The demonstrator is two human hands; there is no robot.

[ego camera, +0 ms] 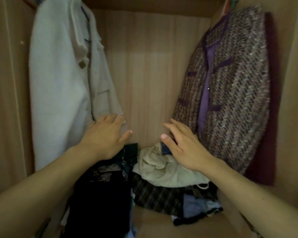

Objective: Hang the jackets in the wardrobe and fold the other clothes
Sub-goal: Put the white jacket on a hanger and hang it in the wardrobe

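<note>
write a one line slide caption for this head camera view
Both hands, left and right, reach open over a clothes pile between a hanging white jacket and tweed jacket.

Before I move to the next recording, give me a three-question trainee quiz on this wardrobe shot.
1. True or false: the white jacket hangs on the left side of the wardrobe.
2. Which garment hangs on the right? A) a denim shirt B) the purple tweed jacket C) a raincoat
3. Fill in: the left hand and right hand are both ____, holding nothing, above the pile of unfolded clothes.

Key: 1 true; 2 B; 3 open
</note>
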